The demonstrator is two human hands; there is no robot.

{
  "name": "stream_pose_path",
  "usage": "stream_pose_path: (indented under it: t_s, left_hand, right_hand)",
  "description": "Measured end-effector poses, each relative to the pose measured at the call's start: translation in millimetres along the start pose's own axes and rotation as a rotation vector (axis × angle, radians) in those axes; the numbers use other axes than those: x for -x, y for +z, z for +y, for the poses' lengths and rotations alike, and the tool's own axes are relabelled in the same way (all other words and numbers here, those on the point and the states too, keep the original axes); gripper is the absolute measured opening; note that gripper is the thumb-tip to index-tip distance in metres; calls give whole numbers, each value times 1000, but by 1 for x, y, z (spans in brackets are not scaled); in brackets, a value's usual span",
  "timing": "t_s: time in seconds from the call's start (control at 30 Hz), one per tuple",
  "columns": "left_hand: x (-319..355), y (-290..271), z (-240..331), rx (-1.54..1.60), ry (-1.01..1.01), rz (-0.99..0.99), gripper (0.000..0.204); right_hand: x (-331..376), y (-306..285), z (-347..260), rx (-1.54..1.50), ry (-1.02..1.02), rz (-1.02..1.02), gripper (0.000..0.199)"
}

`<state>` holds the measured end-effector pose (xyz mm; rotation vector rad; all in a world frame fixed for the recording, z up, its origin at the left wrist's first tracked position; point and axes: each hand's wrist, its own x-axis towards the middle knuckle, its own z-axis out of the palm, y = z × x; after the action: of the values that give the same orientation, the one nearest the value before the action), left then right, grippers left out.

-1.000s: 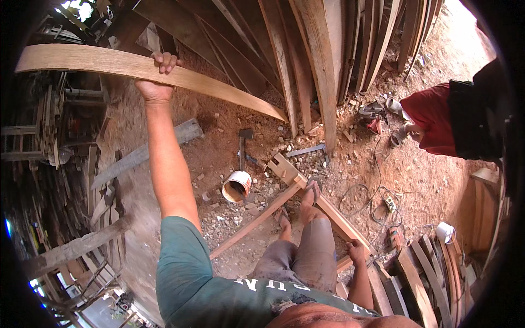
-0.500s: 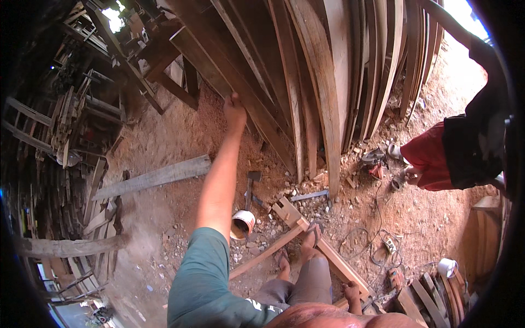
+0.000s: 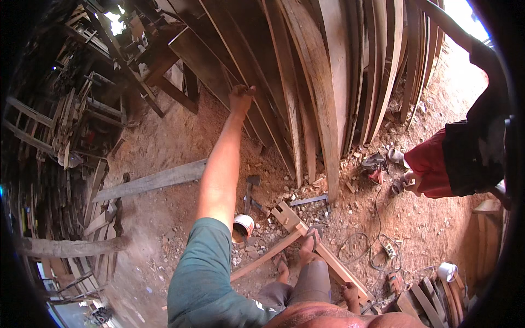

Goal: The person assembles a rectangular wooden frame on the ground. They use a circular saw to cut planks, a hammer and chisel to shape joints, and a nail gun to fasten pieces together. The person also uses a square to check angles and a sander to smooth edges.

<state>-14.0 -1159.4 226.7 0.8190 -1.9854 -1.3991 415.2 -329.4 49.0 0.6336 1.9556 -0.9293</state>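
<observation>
The left hand point(image 3: 241, 97), far nearer than the right hand point(image 3: 348, 288) low by the knee, has its grip closed on a leaning plank point(image 3: 249, 82) running up-left to down-right.

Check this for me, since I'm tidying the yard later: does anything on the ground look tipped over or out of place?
Yes. A small white can lies on its side in the dirt by the hammer, its open mouth showing. Rubble and wood scraps are strewn around it, and a loose cable snakes across the ground to the right.
</observation>
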Motion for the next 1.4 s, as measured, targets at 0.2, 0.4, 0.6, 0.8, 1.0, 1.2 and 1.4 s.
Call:
stream_pose_path:
  t_s: [0.2, 0.4, 0.6, 0.8, 1.0, 1.2, 1.4]
  left_hand:
    - [0, 10, -1, -312, 182, 66, 38]
    - [24, -13, 3, -256, 15, -63, 31]
    - [95, -29, 61, -5, -81, -42, 34]
    - [119, -68, 47, 241, 11, 65, 41]
    - [142, -129, 133, 850, 60, -157, 40]
    - [200, -197, 240, 1053, 24, -542, 30]
    - [247, -220, 292, 1319, -131, -795, 24]
  right_hand:
    - [0, -10, -13, 69, -61, 15, 15]
    - [-16, -10, 8, -49, -174, 24, 13]
    - [-28, -2, 70, 85, -209, 31, 13]
    - [-2, 12, 57, 14, -100, 57, 13]
    - [38, 5, -16, 299, -319, 156, 28]
    - [105, 34, -199, 416, -673, 224, 57]
    - [166, 58, -280, 379, -1010, 309, 91]
